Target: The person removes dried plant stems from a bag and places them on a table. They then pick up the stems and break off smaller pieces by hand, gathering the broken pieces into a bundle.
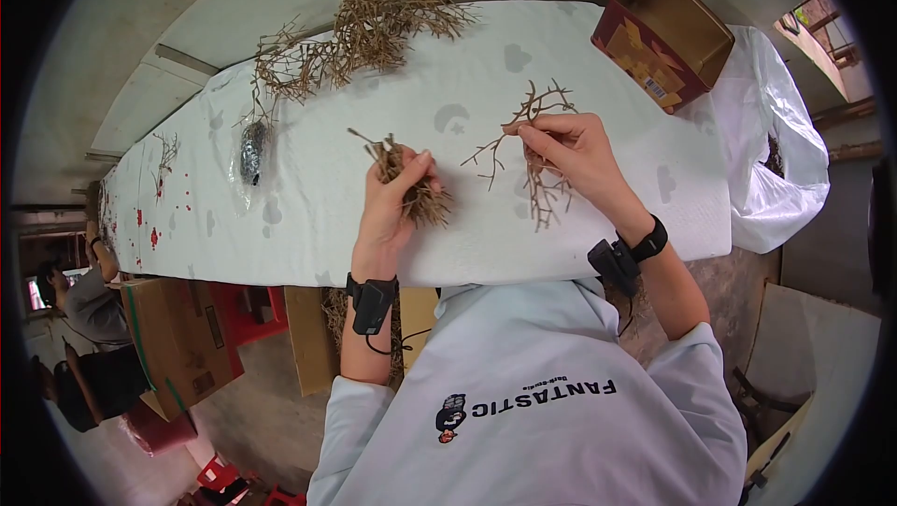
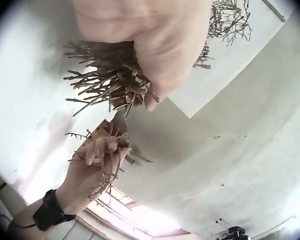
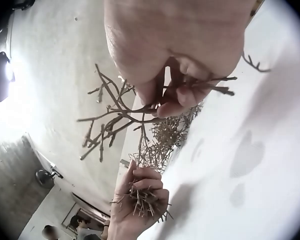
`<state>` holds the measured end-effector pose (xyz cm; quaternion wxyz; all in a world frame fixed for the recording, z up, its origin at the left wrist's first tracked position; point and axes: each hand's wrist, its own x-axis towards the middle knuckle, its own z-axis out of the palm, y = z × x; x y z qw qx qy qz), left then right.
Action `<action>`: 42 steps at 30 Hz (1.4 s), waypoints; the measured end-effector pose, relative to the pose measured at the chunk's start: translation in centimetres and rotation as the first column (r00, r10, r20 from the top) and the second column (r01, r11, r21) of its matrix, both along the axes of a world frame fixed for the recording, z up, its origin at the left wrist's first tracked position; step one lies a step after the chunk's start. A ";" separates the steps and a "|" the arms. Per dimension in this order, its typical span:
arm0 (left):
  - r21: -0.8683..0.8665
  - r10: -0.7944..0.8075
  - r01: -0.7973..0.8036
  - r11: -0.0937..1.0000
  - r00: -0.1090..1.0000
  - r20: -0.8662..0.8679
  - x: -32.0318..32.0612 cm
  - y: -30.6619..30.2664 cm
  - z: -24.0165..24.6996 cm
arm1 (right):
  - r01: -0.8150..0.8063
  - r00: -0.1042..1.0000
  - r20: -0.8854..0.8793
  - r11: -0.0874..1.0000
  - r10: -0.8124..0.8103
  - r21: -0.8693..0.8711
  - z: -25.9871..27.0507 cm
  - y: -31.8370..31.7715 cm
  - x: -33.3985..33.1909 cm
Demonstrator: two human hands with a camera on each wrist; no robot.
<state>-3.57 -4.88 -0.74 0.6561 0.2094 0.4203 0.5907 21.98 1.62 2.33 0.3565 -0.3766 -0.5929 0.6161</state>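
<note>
My left hand (image 1: pixel 394 193) grips a bundle of short brown twigs (image 1: pixel 425 202) above the white-covered table; in the left wrist view the bundle (image 2: pixel 107 70) fans out beneath the palm. To its right, my right hand (image 1: pixel 584 156) pinches a branching twig (image 1: pixel 491 153) between thumb and fingertips, with more forked pieces (image 1: pixel 542 193) hanging below. The right wrist view shows that branch (image 3: pixel 115 112) spreading from the fingertips of the right hand (image 3: pixel 175 45). The two hands are apart.
A tangled twig pile (image 1: pixel 374 34) lies at the table's (image 1: pixel 327 160) back edge. Near it is a dark object in clear plastic (image 1: pixel 252 153). A red-brown box (image 1: pixel 654 48) stands back right beside a plastic bag (image 1: pixel 775 160). Another person (image 1: pixel 89 305) is at far left.
</note>
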 end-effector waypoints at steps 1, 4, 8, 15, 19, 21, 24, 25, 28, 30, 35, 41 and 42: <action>-0.031 -0.042 0.042 0.999 0.999 -0.006 0.4 -0.1 0.0 | 0.006 1.000 -0.018 0.999 -0.007 -0.039 0.1 -0.2 -0.2; -0.065 -0.105 0.105 0.992 0.994 -0.002 1.9 -0.1 -0.2 | 0.018 0.998 -0.050 0.993 -0.024 -0.114 0.7 -1.0 -1.0; -0.112 -0.135 0.144 0.983 0.987 0.085 3.6 0.1 0.0 | 0.093 0.978 -0.172 0.987 -0.115 -0.131 0.7 -1.8 -2.0; -0.323 0.053 0.108 0.940 0.890 0.452 6.4 -0.8 2.7 | 0.449 0.864 -0.296 0.889 -0.407 0.087 -0.6 -3.7 -3.8; -0.048 -0.086 0.096 0.994 0.980 0.182 7.3 -0.6 1.4 | 0.428 0.903 -0.220 0.823 -0.370 0.373 -1.8 -4.6 -4.0; 0.081 -0.035 0.039 0.996 0.998 -0.046 7.7 -0.7 1.8 | 0.419 0.908 -0.212 0.780 -0.362 0.464 -2.3 -4.2 -3.9; 0.138 0.011 0.018 0.990 0.978 -0.207 7.8 -0.8 2.6 | 0.393 0.916 -0.200 0.669 -0.349 0.631 -2.3 -3.7 -3.6; 0.128 0.018 0.015 0.992 0.967 -0.256 7.7 -0.8 2.8 | 0.377 0.925 -0.178 0.746 -0.336 0.549 -2.2 -3.7 -3.4; 0.144 -0.020 0.073 0.987 0.941 -0.338 7.1 -0.7 2.8 | 0.341 0.940 -0.141 0.867 -0.311 0.364 -1.5 -3.5 -2.2; 0.183 -0.090 0.179 0.967 0.907 -0.410 6.1 -0.8 2.7 | 0.206 0.978 -0.039 0.936 -0.204 0.284 -1.4 -2.8 -0.7; 0.076 -0.257 0.328 0.941 0.845 -0.469 4.9 -0.6 3.7 | 0.138 0.989 0.011 0.963 -0.144 0.233 -1.5 -3.1 -0.6; -0.003 -0.435 0.496 0.868 0.760 -0.483 1.7 -3.7 4.4 | 0.574 0.819 -0.119 0.792 -0.562 0.208 0.4 0.9 4.2; -0.006 -0.468 0.525 0.851 0.754 -0.462 1.0 -3.9 4.3 | 0.588 0.809 -0.126 0.782 -0.574 0.206 0.6 1.0 5.0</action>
